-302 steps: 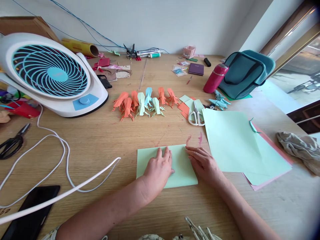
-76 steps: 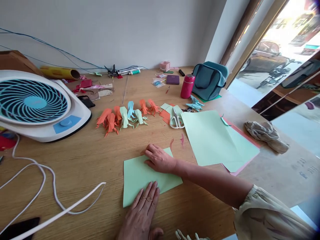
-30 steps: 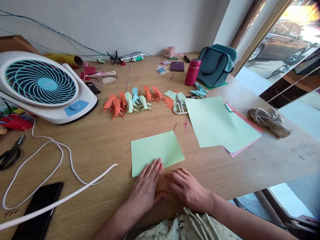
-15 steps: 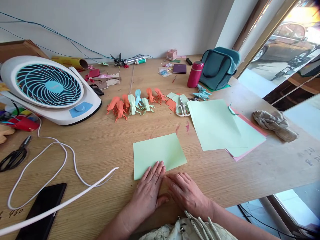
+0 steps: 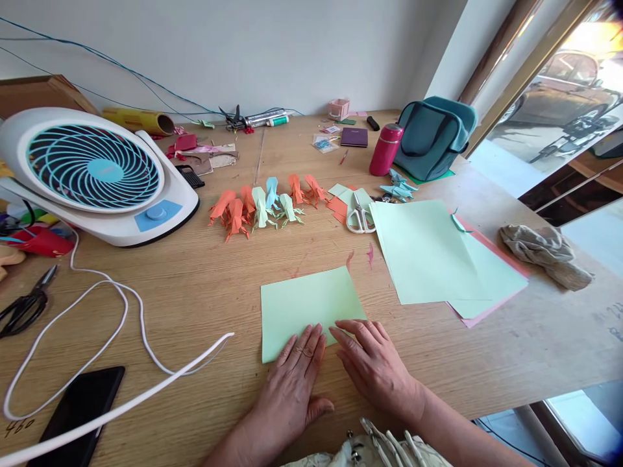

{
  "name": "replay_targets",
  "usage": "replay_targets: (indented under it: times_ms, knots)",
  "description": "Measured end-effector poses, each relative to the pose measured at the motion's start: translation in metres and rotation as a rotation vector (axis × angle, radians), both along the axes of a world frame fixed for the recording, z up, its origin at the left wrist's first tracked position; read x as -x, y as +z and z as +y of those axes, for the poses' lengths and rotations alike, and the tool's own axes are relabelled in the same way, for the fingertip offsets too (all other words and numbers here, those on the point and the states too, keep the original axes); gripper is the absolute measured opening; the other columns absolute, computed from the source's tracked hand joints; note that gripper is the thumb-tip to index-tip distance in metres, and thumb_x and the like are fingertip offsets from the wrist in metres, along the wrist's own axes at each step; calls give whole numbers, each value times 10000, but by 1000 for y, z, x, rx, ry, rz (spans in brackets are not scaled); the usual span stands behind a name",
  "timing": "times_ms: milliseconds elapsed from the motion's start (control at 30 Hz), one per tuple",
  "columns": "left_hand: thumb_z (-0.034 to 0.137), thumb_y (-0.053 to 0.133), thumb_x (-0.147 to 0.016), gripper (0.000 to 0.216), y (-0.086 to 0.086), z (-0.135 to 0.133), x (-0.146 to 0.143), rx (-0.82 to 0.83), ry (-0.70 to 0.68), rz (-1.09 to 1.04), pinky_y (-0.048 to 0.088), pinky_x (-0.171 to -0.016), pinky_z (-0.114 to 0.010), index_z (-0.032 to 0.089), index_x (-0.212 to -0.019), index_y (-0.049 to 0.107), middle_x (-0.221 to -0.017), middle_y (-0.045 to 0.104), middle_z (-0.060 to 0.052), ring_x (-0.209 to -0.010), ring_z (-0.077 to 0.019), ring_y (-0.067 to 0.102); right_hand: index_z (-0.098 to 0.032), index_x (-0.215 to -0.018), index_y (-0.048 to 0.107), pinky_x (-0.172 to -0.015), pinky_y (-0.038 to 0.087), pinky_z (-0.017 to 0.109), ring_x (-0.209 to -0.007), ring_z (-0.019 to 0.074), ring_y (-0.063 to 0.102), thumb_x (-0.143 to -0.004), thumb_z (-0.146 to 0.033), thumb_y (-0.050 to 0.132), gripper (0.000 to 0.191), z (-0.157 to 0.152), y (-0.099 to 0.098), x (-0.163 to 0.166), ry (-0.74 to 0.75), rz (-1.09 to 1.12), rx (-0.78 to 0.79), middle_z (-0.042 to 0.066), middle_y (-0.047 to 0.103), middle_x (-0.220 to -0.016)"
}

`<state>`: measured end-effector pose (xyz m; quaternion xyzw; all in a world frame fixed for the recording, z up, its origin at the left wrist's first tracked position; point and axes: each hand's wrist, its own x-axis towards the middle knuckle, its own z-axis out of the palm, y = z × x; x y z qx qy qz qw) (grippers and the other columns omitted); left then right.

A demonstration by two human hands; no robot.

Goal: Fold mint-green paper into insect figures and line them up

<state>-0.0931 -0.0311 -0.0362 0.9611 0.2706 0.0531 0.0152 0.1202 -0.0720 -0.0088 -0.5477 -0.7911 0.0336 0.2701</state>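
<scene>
A light green sheet of paper (image 5: 306,301) lies flat on the wooden table in front of me. My left hand (image 5: 294,373) rests on its near edge, fingers stretched out flat and the thumb apart. At the near right corner is my right hand (image 5: 374,360), its fingers bent and touching the edge of the paper; whether they pinch anything is hidden. Beyond the sheet stand several folded paper figures, among them an orange one (image 5: 237,218), a pale green one (image 5: 261,207) and a blue one (image 5: 272,191).
White-handled scissors (image 5: 361,220) and large green sheets (image 5: 428,253) lie to the right, near a crumpled cloth (image 5: 545,253). A pink flask (image 5: 387,149) stands beside a teal bag (image 5: 433,139). On the left are a fan (image 5: 102,175), a white cable (image 5: 141,395), black scissors (image 5: 26,305) and a phone (image 5: 78,415).
My right hand has moved right and forward along the paper's near edge, away from my left hand. The left hand stays flat on the sheet. The view has shifted slightly.
</scene>
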Motion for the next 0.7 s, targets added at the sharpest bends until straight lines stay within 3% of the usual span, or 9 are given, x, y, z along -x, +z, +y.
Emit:
replay_targets:
  times_ms: [200,467,567,700]
  knots:
    - [673,457,-898,946,2,0,0,3,0,18,213,-1181,-420,104,-1569,107,-1596,302,-142,-1488,-280,254,-136,-1255,546,-806,461,415,-965,258,572,-950,-80,475,318,-1,1,-10,-14,-13,-8,146,635,-1143]
    - [682,439,-900,842,14,9,-3,68,-18,40,349,-1114,-427,103,-1500,327,-1560,372,-156,-1432,-299,370,-185,-1356,433,-874,511,426,-1063,266,584,-990,-233,481,372,30,-4,-43,-337,230,156,126,570,-1179]
    - [534,513,-939,673,20,14,-7,111,-26,54,402,-1089,-425,112,-1453,405,-1541,411,-150,-1399,-296,422,-209,-1359,424,-857,526,404,-1046,249,604,-985,-239,489,381,35,-7,-45,-340,284,226,109,561,-1193]
    - [255,510,-971,434,26,20,-12,162,-14,27,443,-1075,-406,131,-1386,491,-1490,492,-124,-1357,-269,478,-205,-1341,453,-892,505,409,-1075,254,582,-992,-228,483,351,28,-6,-40,-297,272,172,111,575,-1183]
